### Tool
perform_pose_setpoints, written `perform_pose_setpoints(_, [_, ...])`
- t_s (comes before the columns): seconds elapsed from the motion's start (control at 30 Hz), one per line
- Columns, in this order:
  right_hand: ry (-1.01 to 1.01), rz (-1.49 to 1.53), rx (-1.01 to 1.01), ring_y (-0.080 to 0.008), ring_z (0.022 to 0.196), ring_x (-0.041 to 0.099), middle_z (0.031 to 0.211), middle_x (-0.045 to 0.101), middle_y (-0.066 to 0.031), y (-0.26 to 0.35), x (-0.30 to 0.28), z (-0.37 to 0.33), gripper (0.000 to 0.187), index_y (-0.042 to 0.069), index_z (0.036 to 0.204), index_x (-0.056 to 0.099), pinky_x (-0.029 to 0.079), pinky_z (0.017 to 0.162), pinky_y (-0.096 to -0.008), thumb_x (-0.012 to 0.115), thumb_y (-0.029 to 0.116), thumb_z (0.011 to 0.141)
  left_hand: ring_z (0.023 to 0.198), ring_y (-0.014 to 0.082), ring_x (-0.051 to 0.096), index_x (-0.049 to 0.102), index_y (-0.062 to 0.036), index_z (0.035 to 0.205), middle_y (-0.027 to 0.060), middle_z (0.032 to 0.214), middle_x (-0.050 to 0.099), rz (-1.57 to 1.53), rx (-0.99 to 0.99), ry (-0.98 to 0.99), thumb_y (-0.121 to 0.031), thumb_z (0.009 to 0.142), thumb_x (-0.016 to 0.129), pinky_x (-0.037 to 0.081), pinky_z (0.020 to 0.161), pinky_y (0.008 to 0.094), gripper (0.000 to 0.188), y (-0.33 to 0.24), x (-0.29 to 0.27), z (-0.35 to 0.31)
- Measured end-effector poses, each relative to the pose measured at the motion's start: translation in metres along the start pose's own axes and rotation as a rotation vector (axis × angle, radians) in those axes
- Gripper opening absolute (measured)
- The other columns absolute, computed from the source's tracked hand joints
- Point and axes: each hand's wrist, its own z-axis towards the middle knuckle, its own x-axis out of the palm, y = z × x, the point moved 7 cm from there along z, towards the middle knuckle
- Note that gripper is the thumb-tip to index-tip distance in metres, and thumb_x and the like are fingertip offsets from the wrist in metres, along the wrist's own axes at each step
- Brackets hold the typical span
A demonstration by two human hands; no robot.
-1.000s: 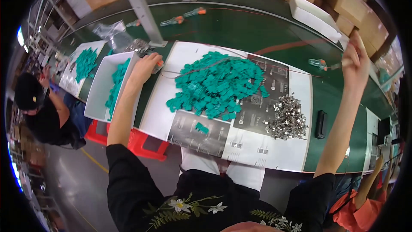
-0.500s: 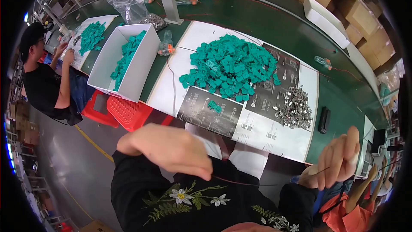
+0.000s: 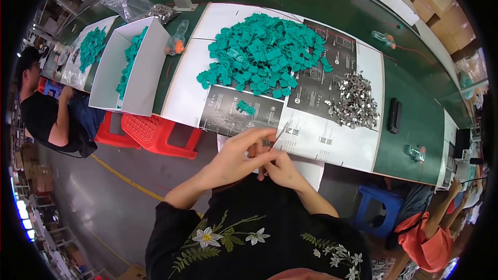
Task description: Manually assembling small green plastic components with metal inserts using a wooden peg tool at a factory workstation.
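Observation:
Just in front of the table's near edge, my two hands meet. My left hand (image 3: 236, 158) is closed, its thumb and fingers pinched together. My right hand (image 3: 282, 170) is also closed, fingers curled against the left ones. A thin dark cord (image 3: 280, 136) pokes up from between their fingertips; most of it is hidden. Beyond the hands, a few joined green plastic pieces (image 3: 245, 108) lie on a black printed panel. Farther back is a large heap of green plastic pieces (image 3: 264, 52), with a pile of small shiny metal clips (image 3: 357, 101) to its right.
A white box (image 3: 140, 72) holding green pieces stands at the left. Clear orange-tipped power screwdrivers, one (image 3: 176, 39) beside the box, lie around the table. A black case (image 3: 395, 115) is at the right. Red stools (image 3: 161, 132) and a blue stool (image 3: 377, 207) stand below; people sit both sides.
My hands, earlier wide apart with the thin dark cord stretched between them, have come together near the table's edge. The view has shifted, and the person at left has lowered an arm.

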Motion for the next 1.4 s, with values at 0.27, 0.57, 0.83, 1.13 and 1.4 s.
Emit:
perform_pose_setpoints(0.27, [-0.005, -0.084, 0.045, -0.0112, 0.052, 0.057, 0.075, 0.064, -0.0071, 0.010, -0.002, -0.009, 0.021, -0.003, 0.102, 0.059, 0.045, 0.048, -0.0253, 0.047, 0.013, 0.098, 0.077, 0.0083, 0.060, 0.062, 0.0039, 0.107, 0.0079, 0.092, 0.064, -0.263, -0.153, -0.101, 0.002, 0.083, 0.068, 0.048, 0.063, 0.0206, 0.024, 0.022, 0.010, 0.022])
perform_pose_setpoints(0.57, [-0.299, 0.101, -0.011, -0.0063, 0.053, 0.054, 0.087, 0.064, -0.0048, 0.057, -0.055, -0.024, 0.022, -0.001, 0.111, 0.062, 0.040, 0.046, -0.0203, 0.060, 0.006, 0.090, 0.080, 0.0098, 0.061, 0.067, 0.0071, 0.095, 0.0081, 0.091, 0.065, -0.417, -0.087, -0.050, 0.005, 0.084, 0.065, 0.049, 0.068, 0.0215, 0.011, 0.035, 0.008, 0.017])
perform_pose_setpoints(0.83, [-0.325, 0.214, -0.273, -0.0042, 0.049, 0.048, 0.084, 0.057, -0.0044, 0.063, -0.054, -0.014, 0.016, -0.005, 0.101, 0.066, 0.034, 0.042, -0.0192, 0.063, 0.001, 0.087, 0.075, 0.0107, 0.061, 0.068, 0.0056, 0.096, 0.0076, 0.089, 0.066, -0.424, -0.015, -0.006, 0.000, 0.085, 0.066, 0.048, 0.064, 0.0225, 0.012, 0.035, 0.015, 0.011])
perform_pose_setpoints(1.13, [-0.465, 0.372, -0.171, -0.0076, 0.054, 0.052, 0.088, 0.058, -0.0048, 0.047, -0.025, -0.010, 0.010, -0.003, 0.096, 0.058, 0.037, 0.044, -0.0226, 0.060, 0.006, 0.091, 0.076, 0.0105, 0.062, 0.069, 0.0052, 0.093, 0.0074, 0.089, 0.066, -0.618, -0.055, -0.176, 0.003, 0.083, 0.067, 0.049, 0.066, 0.0224, 0.010, 0.059, -0.002, -0.007])
perform_pose_setpoints(1.4, [-0.341, -1.129, -0.277, -0.0303, 0.068, 0.063, 0.093, 0.056, -0.0127, 0.090, -0.005, 0.077, 0.019, 0.004, 0.105, 0.056, 0.052, 0.058, -0.0396, 0.056, 0.015, 0.090, 0.077, 0.0092, 0.059, 0.065, 0.0055, 0.105, 0.0069, 0.085, 0.065, -0.508, -0.174, -0.291, 0.006, 0.082, 0.067, 0.047, 0.067, 0.0206, 0.023, 0.086, -0.049, -0.036])
